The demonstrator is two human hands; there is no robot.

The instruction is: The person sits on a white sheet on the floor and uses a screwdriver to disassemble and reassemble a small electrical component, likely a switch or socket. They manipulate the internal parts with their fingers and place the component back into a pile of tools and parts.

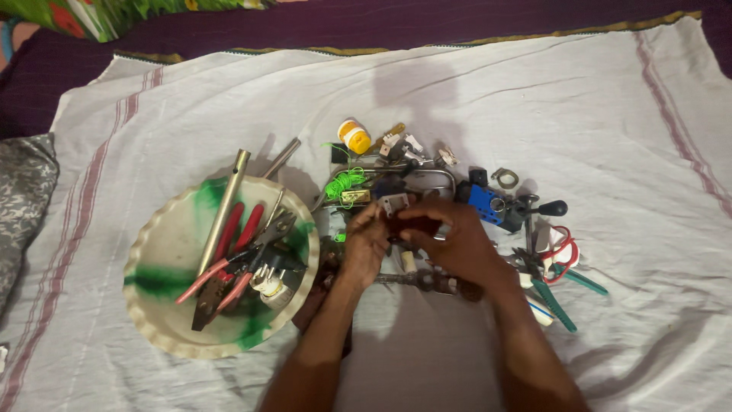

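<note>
My left hand (364,246) and my right hand (450,243) meet over a pile of small hardware on a white cloth (534,107). Both pinch a small dark part (415,226) between the fingertips; its exact shape is hidden. Just above the hands lie a grey plug-like piece (394,202), a brass padlock (355,196) and a tangle of green cord (345,183). A blue block (486,204) sits right of the hands.
A cream and green scalloped bowl (164,259) at left holds red-handled pliers (229,255), a metal tube (225,206) and a plug. A yellow-capped bottle (354,136) lies behind; green-handled pliers (557,301) and red scissors (564,252) lie at right. A grey cushion (23,191) is far left.
</note>
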